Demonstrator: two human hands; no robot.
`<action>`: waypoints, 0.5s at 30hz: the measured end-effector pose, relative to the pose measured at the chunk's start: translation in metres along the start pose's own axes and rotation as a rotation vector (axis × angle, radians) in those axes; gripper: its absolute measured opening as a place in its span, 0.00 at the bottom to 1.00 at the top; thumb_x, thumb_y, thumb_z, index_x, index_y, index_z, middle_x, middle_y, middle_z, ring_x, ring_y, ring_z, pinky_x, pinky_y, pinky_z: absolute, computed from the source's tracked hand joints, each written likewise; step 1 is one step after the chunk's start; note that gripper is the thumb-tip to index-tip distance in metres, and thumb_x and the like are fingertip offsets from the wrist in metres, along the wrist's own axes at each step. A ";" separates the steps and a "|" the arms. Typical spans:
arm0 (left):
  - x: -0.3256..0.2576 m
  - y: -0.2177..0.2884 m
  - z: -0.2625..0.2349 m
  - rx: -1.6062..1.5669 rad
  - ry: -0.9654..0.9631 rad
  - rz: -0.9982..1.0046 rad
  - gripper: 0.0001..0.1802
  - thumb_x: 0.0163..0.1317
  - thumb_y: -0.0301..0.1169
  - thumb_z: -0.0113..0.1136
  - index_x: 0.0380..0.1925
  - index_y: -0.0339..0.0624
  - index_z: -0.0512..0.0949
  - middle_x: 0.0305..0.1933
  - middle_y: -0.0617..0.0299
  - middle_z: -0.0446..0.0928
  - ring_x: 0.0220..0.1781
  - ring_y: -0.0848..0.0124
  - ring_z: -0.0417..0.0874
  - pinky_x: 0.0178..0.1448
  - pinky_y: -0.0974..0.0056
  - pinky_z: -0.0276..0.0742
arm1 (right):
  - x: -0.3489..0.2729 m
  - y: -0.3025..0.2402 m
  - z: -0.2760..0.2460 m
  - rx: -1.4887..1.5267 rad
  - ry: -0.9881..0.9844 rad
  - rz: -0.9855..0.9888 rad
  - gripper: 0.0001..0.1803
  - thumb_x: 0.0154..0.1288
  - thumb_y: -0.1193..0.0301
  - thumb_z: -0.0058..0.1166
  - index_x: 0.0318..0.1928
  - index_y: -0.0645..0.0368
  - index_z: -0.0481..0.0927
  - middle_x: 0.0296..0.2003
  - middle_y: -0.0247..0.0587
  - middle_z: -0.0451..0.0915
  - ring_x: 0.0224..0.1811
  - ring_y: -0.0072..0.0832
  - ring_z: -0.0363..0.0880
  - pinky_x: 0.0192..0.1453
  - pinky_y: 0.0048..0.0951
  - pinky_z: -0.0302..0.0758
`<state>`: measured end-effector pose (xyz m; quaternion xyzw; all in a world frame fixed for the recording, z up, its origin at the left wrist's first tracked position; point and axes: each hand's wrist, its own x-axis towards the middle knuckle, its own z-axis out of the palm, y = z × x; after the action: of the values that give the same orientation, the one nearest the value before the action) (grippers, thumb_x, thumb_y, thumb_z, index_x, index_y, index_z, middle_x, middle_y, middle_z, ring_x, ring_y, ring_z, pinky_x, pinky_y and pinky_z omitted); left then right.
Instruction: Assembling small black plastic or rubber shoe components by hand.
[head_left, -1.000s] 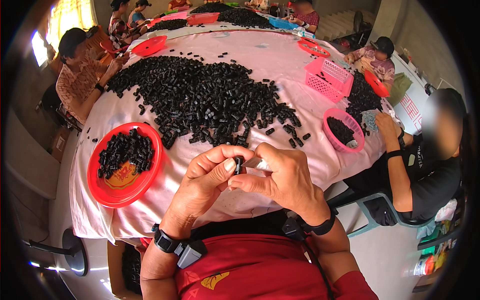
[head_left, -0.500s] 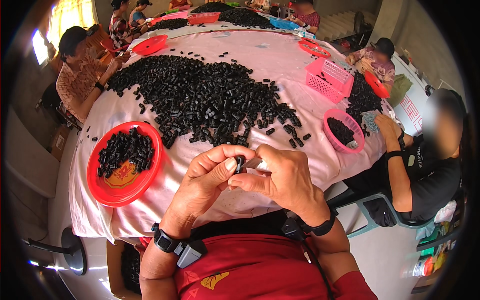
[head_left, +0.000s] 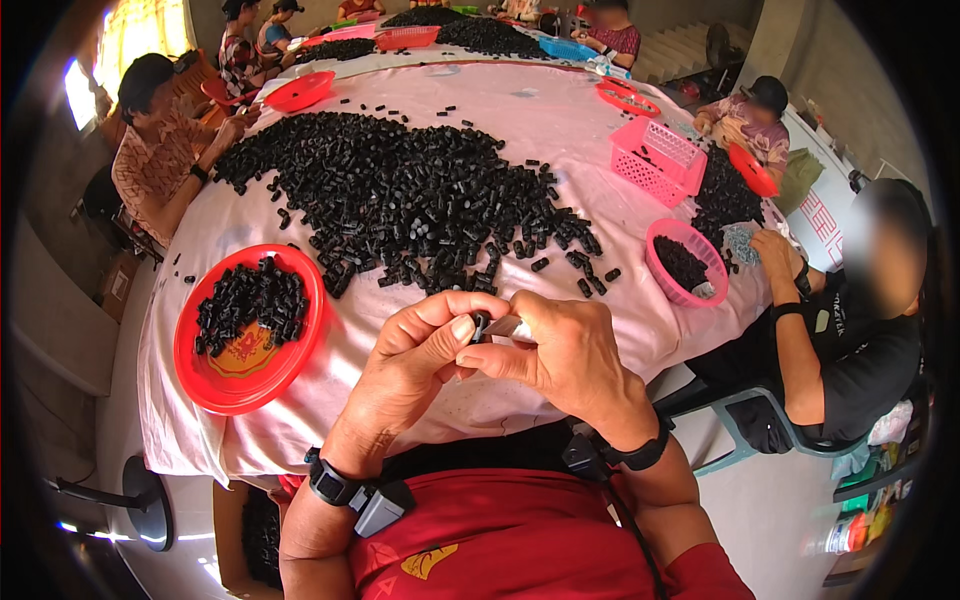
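Head: left hand (head_left: 418, 345) apparently against right hand (head_left: 578, 348).

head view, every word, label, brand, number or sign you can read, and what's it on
White panel: large red characters, not copied here.
Co-worker's black shirt: pale lettering, too small to read surely.
Red tray: gold design, partly covered by black pieces, unreadable.
Red shirt: yellow emblem, no readable words.

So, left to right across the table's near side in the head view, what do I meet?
Red plate, left hand, held black piece, right hand, round pink basket, co-worker's hand.
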<state>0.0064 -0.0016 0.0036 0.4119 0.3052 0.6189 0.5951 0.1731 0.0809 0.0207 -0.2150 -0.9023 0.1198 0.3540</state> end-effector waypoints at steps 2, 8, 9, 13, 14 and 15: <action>0.001 0.001 0.004 -0.013 0.018 -0.014 0.16 0.72 0.36 0.54 0.53 0.40 0.78 0.42 0.68 0.80 0.34 0.85 0.72 0.36 0.77 0.66 | -0.001 0.002 0.001 0.002 0.001 0.009 0.27 0.54 0.47 0.67 0.28 0.61 0.77 0.20 0.41 0.80 0.20 0.34 0.82 0.23 0.31 0.76; 0.000 0.002 0.002 -0.006 0.003 0.011 0.15 0.72 0.35 0.54 0.52 0.40 0.78 0.41 0.68 0.80 0.33 0.86 0.71 0.35 0.78 0.65 | 0.000 0.000 -0.001 0.003 0.002 0.001 0.27 0.54 0.47 0.67 0.27 0.61 0.77 0.20 0.40 0.81 0.20 0.34 0.83 0.23 0.31 0.76; 0.000 0.002 0.003 -0.005 0.011 0.005 0.15 0.72 0.35 0.54 0.52 0.40 0.78 0.41 0.69 0.80 0.33 0.86 0.71 0.35 0.78 0.65 | 0.000 0.000 -0.001 0.008 -0.006 -0.001 0.27 0.54 0.47 0.67 0.27 0.60 0.77 0.20 0.40 0.81 0.20 0.34 0.83 0.23 0.32 0.76; 0.001 0.001 0.001 -0.014 0.005 -0.016 0.15 0.72 0.35 0.54 0.52 0.40 0.78 0.40 0.69 0.80 0.33 0.86 0.71 0.35 0.78 0.65 | -0.001 0.003 0.007 -0.003 0.017 -0.043 0.27 0.54 0.47 0.67 0.27 0.60 0.77 0.19 0.40 0.80 0.20 0.34 0.83 0.23 0.31 0.76; 0.001 0.001 0.002 -0.018 0.011 -0.010 0.15 0.72 0.35 0.54 0.52 0.40 0.78 0.40 0.69 0.80 0.34 0.86 0.72 0.35 0.79 0.65 | -0.002 0.003 0.008 0.023 0.022 -0.040 0.27 0.54 0.47 0.67 0.28 0.60 0.77 0.20 0.40 0.81 0.20 0.34 0.83 0.23 0.31 0.76; 0.002 0.002 0.002 -0.022 0.017 -0.005 0.15 0.72 0.35 0.54 0.52 0.40 0.78 0.41 0.69 0.80 0.34 0.86 0.72 0.36 0.79 0.66 | -0.002 0.003 0.008 0.049 0.026 -0.036 0.26 0.55 0.48 0.67 0.28 0.60 0.78 0.20 0.40 0.81 0.20 0.33 0.83 0.23 0.31 0.76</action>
<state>0.0077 -0.0004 0.0063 0.3994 0.3045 0.6243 0.5983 0.1696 0.0826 0.0126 -0.1914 -0.8981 0.1326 0.3732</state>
